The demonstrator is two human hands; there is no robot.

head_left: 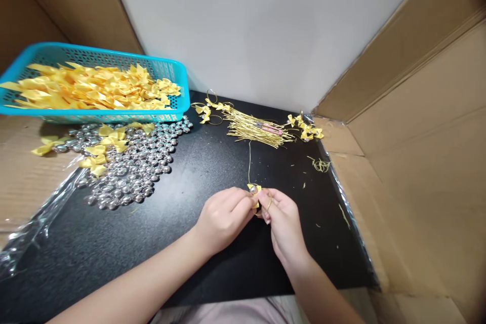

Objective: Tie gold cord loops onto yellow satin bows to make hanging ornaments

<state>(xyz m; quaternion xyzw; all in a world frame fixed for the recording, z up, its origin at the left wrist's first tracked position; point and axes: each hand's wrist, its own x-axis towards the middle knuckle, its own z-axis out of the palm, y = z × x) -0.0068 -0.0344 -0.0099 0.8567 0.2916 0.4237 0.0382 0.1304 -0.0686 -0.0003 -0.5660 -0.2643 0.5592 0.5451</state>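
Observation:
Near the front of the black table, both my hands meet at a small yellow ribbon bow (259, 190) with a silver bell (253, 189) at its middle. My left hand (227, 215) pinches the bow from the left, its fingertips partly hidden. My right hand (281, 217) is closed at the bow's right side, where a loop of gold cord (269, 203) shows at the thumb. From the bow a thin gold strand (249, 162) runs up toward the pile of gold cords (254, 129). Pink-handled snips (271, 128) lie on that pile.
A turquoise basket (94, 113) full of yellow bows stands at the back left. Silver bells (129, 182) with a few bows (112, 136) are spread before it. Finished bow pieces (307, 129) flank the cord pile. Cord scraps (321, 164) lie at right, beside cardboard walls (425, 152).

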